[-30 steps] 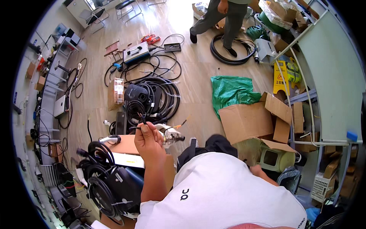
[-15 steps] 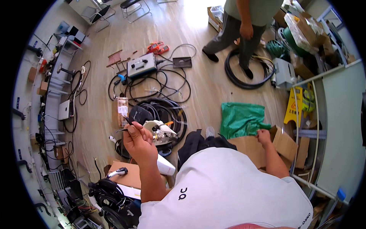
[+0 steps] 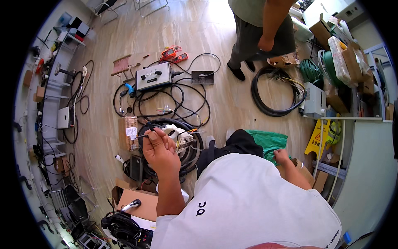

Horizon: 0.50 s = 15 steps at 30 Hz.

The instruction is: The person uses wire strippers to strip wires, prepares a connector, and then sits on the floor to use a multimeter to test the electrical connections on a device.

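My left hand [image 3: 159, 145] is raised in front of me, thumb and fingers pinching a thin dark piece [image 3: 143, 136] whose kind I cannot make out. Behind that hand lies a coil of thick black cable [image 3: 188, 159] with a white plastic part [image 3: 180, 139] on it. Curled closed, my right hand [image 3: 281, 157] hangs beside a crumpled green plastic sheet [image 3: 269, 141]. Whatever its fingers may hold is hidden. An open cardboard box [image 3: 304, 171] sits just below that hand.
On the floor ahead lie a grey metal box [image 3: 153, 77] with cables, red-orange meters [image 3: 173, 54] and a pink-wound frame [image 3: 122, 65]. Another person [image 3: 257, 37] stands near a black cable coil [image 3: 259, 97]. A yellow floor sign [image 3: 317, 137] leans at right; a charging plug [image 3: 132, 205] rests on cardboard.
My view and body have shifted. My left hand still pinches the thin dark piece, now nearer the coil. My right hand has moved slightly lower beside the green sheet. The other person has stepped and turned.
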Each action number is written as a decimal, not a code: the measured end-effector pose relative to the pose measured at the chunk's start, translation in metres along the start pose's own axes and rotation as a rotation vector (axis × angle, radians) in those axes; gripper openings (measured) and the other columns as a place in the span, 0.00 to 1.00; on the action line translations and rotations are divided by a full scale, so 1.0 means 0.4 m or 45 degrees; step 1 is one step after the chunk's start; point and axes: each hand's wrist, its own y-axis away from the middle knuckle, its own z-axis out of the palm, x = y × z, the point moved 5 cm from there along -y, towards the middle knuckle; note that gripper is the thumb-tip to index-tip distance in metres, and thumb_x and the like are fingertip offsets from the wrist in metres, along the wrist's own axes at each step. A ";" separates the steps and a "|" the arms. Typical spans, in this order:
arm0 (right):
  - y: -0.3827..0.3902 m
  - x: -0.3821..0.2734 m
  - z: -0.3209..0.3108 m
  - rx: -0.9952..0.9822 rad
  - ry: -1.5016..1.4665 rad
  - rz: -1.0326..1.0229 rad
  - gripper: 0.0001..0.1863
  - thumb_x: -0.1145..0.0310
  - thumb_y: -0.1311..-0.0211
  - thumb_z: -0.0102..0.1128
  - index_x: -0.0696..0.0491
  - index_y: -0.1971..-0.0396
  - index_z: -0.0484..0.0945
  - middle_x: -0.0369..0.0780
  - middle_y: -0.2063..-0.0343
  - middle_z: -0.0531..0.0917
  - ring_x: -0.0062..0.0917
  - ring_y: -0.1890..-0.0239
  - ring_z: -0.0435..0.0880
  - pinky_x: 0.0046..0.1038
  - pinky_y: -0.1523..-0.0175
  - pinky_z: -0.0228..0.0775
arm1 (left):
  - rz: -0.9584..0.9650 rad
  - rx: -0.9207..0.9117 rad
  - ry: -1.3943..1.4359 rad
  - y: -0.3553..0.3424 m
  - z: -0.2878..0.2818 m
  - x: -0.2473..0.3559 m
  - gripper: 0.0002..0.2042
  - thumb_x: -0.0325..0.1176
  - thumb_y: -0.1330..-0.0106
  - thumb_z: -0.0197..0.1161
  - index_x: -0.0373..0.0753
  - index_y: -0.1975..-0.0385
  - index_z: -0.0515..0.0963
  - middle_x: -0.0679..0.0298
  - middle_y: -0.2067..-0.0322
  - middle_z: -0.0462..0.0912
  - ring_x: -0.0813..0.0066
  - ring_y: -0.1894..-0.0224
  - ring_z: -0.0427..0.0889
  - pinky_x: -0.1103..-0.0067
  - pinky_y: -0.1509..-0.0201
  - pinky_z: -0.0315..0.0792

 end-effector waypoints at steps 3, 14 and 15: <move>-0.065 -0.054 -0.031 -0.045 -0.059 0.127 0.14 0.65 0.40 0.54 0.61 0.77 0.80 0.41 0.83 0.80 0.24 0.84 0.76 0.28 0.79 0.69 | 0.034 0.084 -0.027 -0.098 0.059 -0.025 0.13 0.40 0.28 0.50 0.39 0.71 0.69 0.73 0.84 0.60 0.87 0.84 0.57 0.86 0.82 0.53; -0.529 -0.572 -0.422 0.049 0.063 -0.179 0.15 0.63 0.41 0.53 0.61 0.72 0.82 0.43 0.80 0.83 0.27 0.79 0.81 0.30 0.72 0.73 | 0.206 0.440 -0.160 -0.427 0.352 -0.097 0.14 0.42 0.27 0.49 0.40 0.72 0.67 0.74 0.86 0.57 0.88 0.86 0.53 0.88 0.84 0.49; -0.560 -0.625 -0.470 0.109 0.135 -0.258 0.16 0.62 0.42 0.53 0.60 0.72 0.82 0.43 0.80 0.84 0.28 0.78 0.82 0.31 0.69 0.74 | 0.206 0.422 -0.167 -0.452 0.392 -0.099 0.14 0.42 0.27 0.48 0.40 0.72 0.67 0.74 0.86 0.57 0.88 0.86 0.53 0.88 0.84 0.49</move>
